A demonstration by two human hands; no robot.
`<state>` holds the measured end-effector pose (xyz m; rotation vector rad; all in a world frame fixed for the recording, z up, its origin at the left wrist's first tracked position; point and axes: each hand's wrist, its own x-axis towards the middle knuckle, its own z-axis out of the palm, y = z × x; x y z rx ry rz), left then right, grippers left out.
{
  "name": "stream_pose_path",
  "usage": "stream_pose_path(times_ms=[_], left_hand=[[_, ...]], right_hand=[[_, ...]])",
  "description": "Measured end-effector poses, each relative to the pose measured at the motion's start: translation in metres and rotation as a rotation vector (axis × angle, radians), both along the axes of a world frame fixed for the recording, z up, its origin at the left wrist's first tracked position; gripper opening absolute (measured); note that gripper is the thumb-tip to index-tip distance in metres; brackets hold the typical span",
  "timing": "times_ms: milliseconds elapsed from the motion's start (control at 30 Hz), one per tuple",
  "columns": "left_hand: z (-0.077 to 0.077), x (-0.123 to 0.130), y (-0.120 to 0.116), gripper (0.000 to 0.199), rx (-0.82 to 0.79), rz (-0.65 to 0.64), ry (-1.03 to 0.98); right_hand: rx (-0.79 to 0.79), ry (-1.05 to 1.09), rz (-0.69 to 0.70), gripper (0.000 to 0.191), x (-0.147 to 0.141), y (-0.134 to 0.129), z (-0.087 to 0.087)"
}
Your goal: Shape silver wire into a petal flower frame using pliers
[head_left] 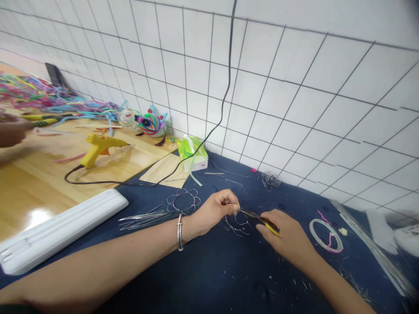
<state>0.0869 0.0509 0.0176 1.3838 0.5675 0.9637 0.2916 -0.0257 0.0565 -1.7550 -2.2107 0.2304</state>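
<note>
My left hand (pixel 224 207) is closed in a pinch on a wire ring (pixel 236 227) with small pinkish spots along it and thin loops at its edge. My right hand (pixel 283 224) is wrapped round yellow-handled pliers (pixel 271 227). Their dark jaws reach to the wire at my left fingertips; exactly what lies between the jaws is too small to tell. A finished-looking flower-shaped wire ring (pixel 183 202) lies left of my left wrist. Beside it rests a bundle of straight wires (pixel 144 218), partly hidden by my forearm.
A yellow glue gun (pixel 101 148) lies on the wooden table, its black cord (pixel 225 100) crossing toward the wall. Nearby are a tissue pack (pixel 193 152), a long white case (pixel 65 229), tangled wire (pixel 270 179), a tape ring (pixel 311 231) and long wires (pixel 369 244). Another person's hand (pixel 13 129) shows far left.
</note>
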Motion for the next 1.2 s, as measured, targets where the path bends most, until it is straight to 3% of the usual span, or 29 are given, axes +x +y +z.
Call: stream_pose_path(times_ms=[400,700,1200], left_hand=[[-0.001,0.001,0.0,0.008,0.039,-0.002,0.011],[-0.002,0.001,-0.001,0.008,0.058,0.036,0.035],[-0.001,0.001,-0.003,0.011,0.034,0.023,0.073]], right_hand=[[0.024,-0.044,0.033,0.019,-0.002,-0.002,-0.003],[0.162,-0.149,0.053,0.021,-0.002,-0.003,-0.007],[0.227,-0.125,0.079,0.019,-0.001,-0.003,-0.009]])
